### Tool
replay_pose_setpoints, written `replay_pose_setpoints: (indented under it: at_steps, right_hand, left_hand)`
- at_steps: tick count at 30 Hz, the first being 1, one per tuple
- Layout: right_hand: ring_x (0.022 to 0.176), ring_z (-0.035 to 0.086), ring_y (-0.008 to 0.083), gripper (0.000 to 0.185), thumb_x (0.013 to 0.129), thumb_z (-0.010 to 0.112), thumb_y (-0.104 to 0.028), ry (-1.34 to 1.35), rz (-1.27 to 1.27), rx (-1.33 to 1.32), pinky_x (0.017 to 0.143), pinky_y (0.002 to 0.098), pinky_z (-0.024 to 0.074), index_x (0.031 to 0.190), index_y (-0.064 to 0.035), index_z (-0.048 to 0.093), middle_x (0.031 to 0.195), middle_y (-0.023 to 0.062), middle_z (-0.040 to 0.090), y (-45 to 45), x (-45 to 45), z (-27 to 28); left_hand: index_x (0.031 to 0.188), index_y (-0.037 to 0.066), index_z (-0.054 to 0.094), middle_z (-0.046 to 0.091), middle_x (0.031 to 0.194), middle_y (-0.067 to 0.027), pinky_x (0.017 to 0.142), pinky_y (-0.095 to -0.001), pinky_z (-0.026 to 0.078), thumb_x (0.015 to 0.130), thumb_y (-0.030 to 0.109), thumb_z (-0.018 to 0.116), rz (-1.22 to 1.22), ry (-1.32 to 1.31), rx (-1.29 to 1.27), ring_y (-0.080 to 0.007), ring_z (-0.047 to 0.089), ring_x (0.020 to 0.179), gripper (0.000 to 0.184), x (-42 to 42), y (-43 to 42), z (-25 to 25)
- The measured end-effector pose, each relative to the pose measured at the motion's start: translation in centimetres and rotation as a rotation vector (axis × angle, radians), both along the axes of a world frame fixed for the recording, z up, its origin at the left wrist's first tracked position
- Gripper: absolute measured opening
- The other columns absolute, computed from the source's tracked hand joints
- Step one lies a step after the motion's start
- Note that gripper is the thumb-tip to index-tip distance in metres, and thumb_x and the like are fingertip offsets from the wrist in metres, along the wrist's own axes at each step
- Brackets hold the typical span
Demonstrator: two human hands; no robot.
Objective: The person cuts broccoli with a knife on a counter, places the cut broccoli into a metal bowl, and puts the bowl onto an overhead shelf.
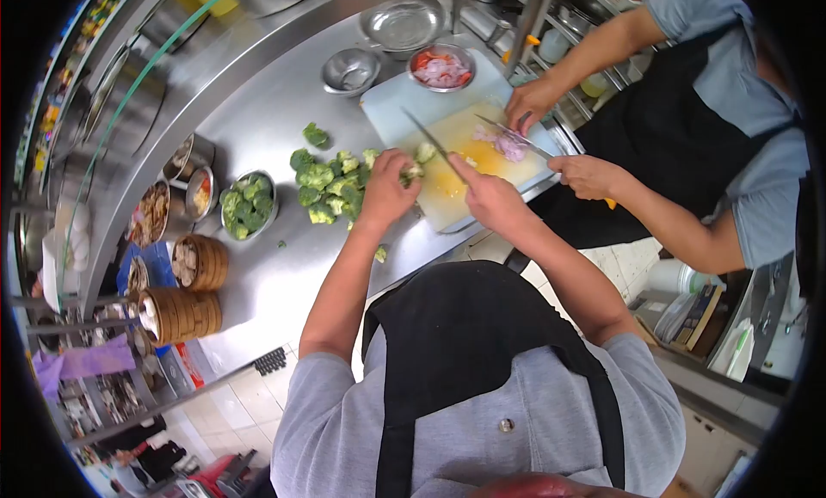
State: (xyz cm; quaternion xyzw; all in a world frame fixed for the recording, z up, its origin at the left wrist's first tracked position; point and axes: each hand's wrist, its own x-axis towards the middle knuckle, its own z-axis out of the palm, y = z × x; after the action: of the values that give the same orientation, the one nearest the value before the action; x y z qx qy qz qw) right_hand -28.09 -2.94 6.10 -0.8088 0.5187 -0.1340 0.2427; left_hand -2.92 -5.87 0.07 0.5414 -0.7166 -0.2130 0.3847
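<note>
My right hand (499,203) is wrapped round the handle of a kitchen knife (428,134), its blade pointing up and left over the cutting board (447,207). Beside the board's left edge, my left hand (390,188) has its fingers curled on a broccoli piece (415,173), partly hidden by them. A pile of cut broccoli florets (331,181) lies on the steel counter just left of that hand. Pale broccoli stem bits (426,152) sit on the board near the blade.
Across the board, a co-worker's hands (588,176) cut sliced onion (508,145) with another knife. Bowls of broccoli (248,207) and of onion with red pieces (441,68) stand nearby. Bamboo steamers (182,315) line the left, beside the metal counter (258,283).
</note>
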Motion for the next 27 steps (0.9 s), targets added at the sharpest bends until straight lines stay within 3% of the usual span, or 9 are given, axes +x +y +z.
replay_pose_setpoints:
  at_steps: [2,5,7,10,14,19,21,25,27]
  right_hand:
    - [0.075,0.071,0.0458,0.077,0.091,0.056,-0.005,-0.051,-0.034,-0.089,0.071,0.0583,0.0555,0.165,-0.0124,0.038,0.081,0.0276,0.071,0.3,-0.8,-0.6]
    - [0.074,0.070,0.0470,0.077,0.091,0.056,-0.006,0.097,-0.060,-0.140,0.070,0.0581,0.0555,0.166,-0.0141,0.038,0.079,0.0277,0.070,-0.2,-1.4,-2.1]
    - [0.074,0.070,0.0473,0.077,0.092,0.056,-0.006,0.132,-0.051,-0.120,0.071,0.0579,0.0558,0.166,-0.0147,0.038,0.079,0.0280,0.070,-0.6,-1.4,-2.5]
    - [0.075,0.070,0.0479,0.075,0.092,0.056,-0.007,0.194,-0.093,-0.088,0.072,0.0577,0.0561,0.165,-0.0156,0.040,0.080,0.0288,0.070,-1.1,-0.3,-1.9]
    - [0.077,0.071,0.0492,0.074,0.093,0.055,-0.007,0.233,-0.120,-0.070,0.075,0.0591,0.0562,0.165,-0.0156,0.041,0.083,0.0299,0.071,-2.0,0.5,-2.3]
    - [0.080,0.071,0.0498,0.073,0.095,0.056,-0.009,0.254,-0.028,-0.082,0.077,0.0599,0.0556,0.166,-0.0160,0.040,0.087,0.0308,0.072,-2.6,4.2,-2.8]
    - [0.083,0.071,0.0492,0.075,0.094,0.057,-0.010,0.129,0.042,-0.017,0.078,0.0599,0.0553,0.166,-0.0166,0.038,0.089,0.0311,0.071,-1.9,6.6,-1.4]
    - [0.083,0.072,0.0470,0.075,0.094,0.057,-0.010,0.116,-0.015,-0.053,0.078,0.0587,0.0556,0.167,-0.0171,0.038,0.089,0.0298,0.072,-3.0,7.7,-1.1]
    - [0.079,0.072,0.0446,0.075,0.094,0.058,-0.011,0.265,-0.077,-0.115,0.074,0.0575,0.0557,0.166,-0.0174,0.039,0.085,0.0268,0.072,-4.6,6.4,-2.2]
  left_hand:
    - [0.124,0.006,0.064,0.061,0.133,-0.0178,0.109,-0.0486,0.050,0.083,0.015,0.081,-0.028,-0.138,-0.212,-0.0405,0.059,0.126,0.045,0.3,1.7,1.8]
    - [0.136,0.007,0.062,0.056,0.146,-0.0196,0.118,-0.0532,0.044,0.084,0.017,0.082,0.018,-0.224,-0.261,-0.0453,0.051,0.138,0.056,2.7,5.7,3.4]
    - [0.133,0.007,0.063,0.055,0.147,-0.0204,0.117,-0.0584,0.043,0.085,0.021,0.081,0.063,-0.252,-0.276,-0.0458,0.050,0.140,0.053,4.4,8.9,2.3]
    - [0.133,0.010,0.064,0.055,0.148,-0.0184,0.121,-0.0644,0.035,0.090,0.035,0.080,-0.050,-0.507,-0.190,-0.0442,0.047,0.143,0.053,5.9,12.6,0.7]
    - [0.135,0.010,0.064,0.053,0.150,-0.0165,0.126,-0.0624,0.028,0.094,0.040,0.075,0.099,-0.603,-0.205,-0.0422,0.039,0.149,0.052,6.4,10.5,-2.2]
    - [0.137,0.009,0.063,0.053,0.151,-0.0168,0.125,-0.0623,0.030,0.093,0.042,0.077,0.134,-0.488,-0.230,-0.0433,0.040,0.148,0.057,6.9,8.1,0.6]
    - [0.138,0.007,0.063,0.053,0.150,-0.0180,0.124,-0.0616,0.032,0.090,0.043,0.080,0.158,-0.439,-0.229,-0.0442,0.041,0.147,0.062,8.7,8.7,2.1]
    - [0.136,0.005,0.063,0.054,0.148,-0.0210,0.117,-0.0598,0.039,0.091,0.035,0.080,0.375,-0.347,-0.264,-0.0443,0.047,0.141,0.057,13.8,11.6,2.3]
    - [0.131,0.003,0.063,0.058,0.142,-0.0221,0.115,-0.0573,0.041,0.092,0.025,0.079,0.482,-0.319,-0.231,-0.0452,0.051,0.135,0.047,16.9,13.3,2.2]
